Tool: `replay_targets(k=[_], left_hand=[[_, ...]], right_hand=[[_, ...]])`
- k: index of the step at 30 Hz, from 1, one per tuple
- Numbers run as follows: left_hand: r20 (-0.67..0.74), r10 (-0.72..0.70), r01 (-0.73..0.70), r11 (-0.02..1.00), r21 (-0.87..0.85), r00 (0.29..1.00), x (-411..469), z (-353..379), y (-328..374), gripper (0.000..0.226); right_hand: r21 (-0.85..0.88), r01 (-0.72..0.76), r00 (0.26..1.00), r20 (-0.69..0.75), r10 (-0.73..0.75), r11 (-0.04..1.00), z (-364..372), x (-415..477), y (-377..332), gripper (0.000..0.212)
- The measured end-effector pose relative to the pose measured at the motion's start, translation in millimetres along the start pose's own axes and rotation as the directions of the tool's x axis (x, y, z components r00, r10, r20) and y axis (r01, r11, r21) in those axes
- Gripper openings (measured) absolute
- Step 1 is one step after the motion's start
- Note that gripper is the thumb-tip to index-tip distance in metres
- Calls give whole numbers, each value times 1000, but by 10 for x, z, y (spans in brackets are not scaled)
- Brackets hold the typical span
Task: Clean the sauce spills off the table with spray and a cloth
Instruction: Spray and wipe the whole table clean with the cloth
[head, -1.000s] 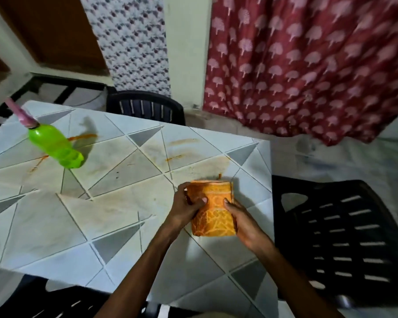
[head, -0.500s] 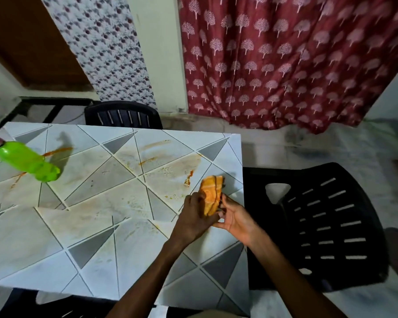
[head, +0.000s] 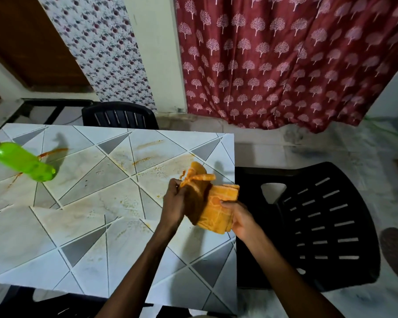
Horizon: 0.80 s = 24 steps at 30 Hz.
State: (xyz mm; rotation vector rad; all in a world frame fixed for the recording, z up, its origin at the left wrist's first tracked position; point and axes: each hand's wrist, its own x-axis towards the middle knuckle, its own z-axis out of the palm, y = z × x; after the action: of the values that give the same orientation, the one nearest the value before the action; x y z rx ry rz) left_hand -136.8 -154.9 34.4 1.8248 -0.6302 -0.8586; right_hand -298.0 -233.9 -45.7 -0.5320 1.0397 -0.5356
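Orange cloth (head: 216, 203) is now lifted off the table (head: 79, 226) and held in the air above its right edge, between the two hands. One second ago it lay flat on the tiles as a neat folded rectangle with both hands pressing on it. Half a second ago it stood on its edge between the palms. Now it is partly opened, and its upper end is bunched and twisted.

The left hand (head: 174, 203) grips this bunched upper part with curled fingers. The right hand (head: 236, 218) holds the lower folded part from the side and below, with the thumb on top of the fabric.

The green spray bottle (head: 23, 161) stands at the far left of the table, well apart from the hands, and has not changed its place. Orange sauce streaks (head: 145, 159) remain on the tiles – one near the bottle, others in the middle – and a small smear shows just beside the cloth. A black plastic chair (head: 319, 226) stands to the right of the table.
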Motion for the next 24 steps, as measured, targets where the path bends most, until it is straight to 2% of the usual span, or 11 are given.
replay_targets(k=[3,5,6,8,10,13,15,18,21,23,24], left_hand=[[38,26,-22,992,-122,999,115,-207,176,8],[206,68,-38,988,-147,976,236,-341,245,5],[299,80,-35,987,-155,951,293,-395,256,6],[462,74,4,986,-166,884,387,-479,297,13],[585,61,45,985,-165,809,444,-510,384,14],[728,36,107,983,-149,684,535,-556,540,18],[776,26,157,975,-160,630,640,-638,604,22],[737,-4,265,934,-238,675,825,-782,643,34],[666,-77,460,782,-421,742,992,-879,521,41],[673,-149,576,667,-473,725,1090,-900,318,49],[683,-194,603,671,-431,704,1119,-890,202,49]], right_hand=[[-72,6,1000,27,-4,997,-109,39,-27,44],[-229,-27,995,91,49,973,-152,41,-40,48],[-345,-43,991,107,85,937,-144,21,-60,59],[-587,-20,993,80,83,809,-99,26,-112,104],[-664,134,983,180,-16,736,22,36,-253,122],[-600,346,890,454,-49,721,293,30,-553,97],[-535,312,857,515,10,785,513,-7,-675,75],[-442,219,783,611,113,870,720,4,-704,61],[-379,150,831,549,91,913,835,93,-624,51],[-364,147,905,424,23,920,880,152,-548,36],[-362,141,936,352,-6,922,898,183,-518,32]])
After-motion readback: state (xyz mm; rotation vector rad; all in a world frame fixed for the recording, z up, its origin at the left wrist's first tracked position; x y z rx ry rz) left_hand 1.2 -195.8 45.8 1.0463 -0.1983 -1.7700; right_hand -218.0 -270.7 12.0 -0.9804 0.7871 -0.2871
